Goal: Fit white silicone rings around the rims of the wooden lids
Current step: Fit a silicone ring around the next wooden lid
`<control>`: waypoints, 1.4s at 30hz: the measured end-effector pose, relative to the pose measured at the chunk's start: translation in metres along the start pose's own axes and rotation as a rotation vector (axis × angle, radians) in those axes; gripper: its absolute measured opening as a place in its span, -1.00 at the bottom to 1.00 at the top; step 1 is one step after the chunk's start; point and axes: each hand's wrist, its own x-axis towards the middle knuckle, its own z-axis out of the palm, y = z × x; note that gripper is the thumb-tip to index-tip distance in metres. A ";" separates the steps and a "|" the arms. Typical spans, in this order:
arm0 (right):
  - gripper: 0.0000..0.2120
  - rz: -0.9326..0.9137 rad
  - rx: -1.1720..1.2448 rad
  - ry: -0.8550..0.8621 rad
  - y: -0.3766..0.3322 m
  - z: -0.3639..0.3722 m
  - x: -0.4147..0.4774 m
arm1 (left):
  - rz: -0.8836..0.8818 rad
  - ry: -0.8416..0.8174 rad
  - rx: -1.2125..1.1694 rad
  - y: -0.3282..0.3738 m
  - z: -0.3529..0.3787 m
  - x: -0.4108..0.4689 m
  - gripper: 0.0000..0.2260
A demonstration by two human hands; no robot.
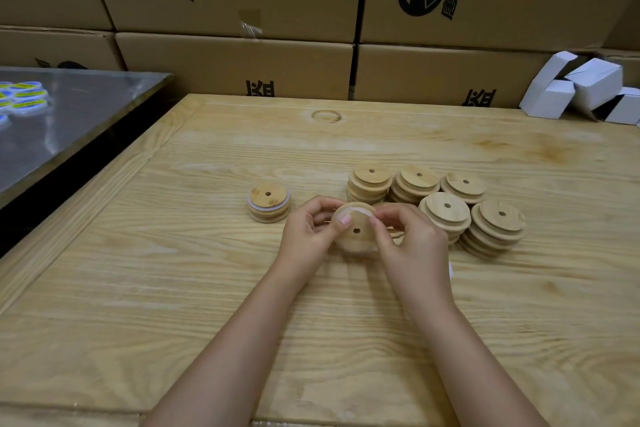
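Note:
Both hands hold one round wooden lid (355, 230) with a small centre hole, tilted toward me above the wooden table (173, 288). My left hand (308, 236) grips its left edge, thumb on top. My right hand (408, 239) pinches the right edge, where a white silicone ring (358, 210) lies along the lid's upper rim. To the left sits a short stack of lids (268, 206) with a white ring around the top one. Several stacks of bare wooden lids (446, 204) stand to the right, just behind my right hand.
Cardboard boxes (242, 10) form a wall behind the table. Folded white cartons (581, 87) lie at the back right. A metal-topped table (69, 121) stands to the left, with several yellow and blue round items (24, 97) on it.

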 end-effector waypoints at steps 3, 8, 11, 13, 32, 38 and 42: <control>-0.99 0.083 0.092 0.013 0.000 0.001 0.001 | 0.012 -0.007 0.002 -0.002 0.001 0.001 -0.79; -0.88 0.258 0.288 -0.027 0.001 0.002 0.002 | 0.027 -0.021 0.015 0.000 0.001 0.003 -0.76; -0.82 0.303 0.375 -0.036 0.002 0.002 0.004 | 0.026 -0.024 -0.004 0.001 0.000 0.003 -0.76; -0.81 0.318 0.405 -0.039 0.002 0.003 0.004 | 0.021 -0.025 -0.023 0.000 0.000 0.003 -0.76; -0.91 0.178 0.103 -0.135 0.002 -0.006 0.006 | -0.090 -0.002 -0.080 -0.003 -0.001 0.003 -0.80; -0.78 0.334 0.424 -0.302 -0.003 -0.017 0.011 | -0.250 -0.025 -0.179 0.002 -0.007 0.004 -0.89; -0.73 0.330 0.494 -0.332 -0.003 -0.018 0.011 | -0.342 -0.060 -0.161 0.006 -0.009 0.005 -0.87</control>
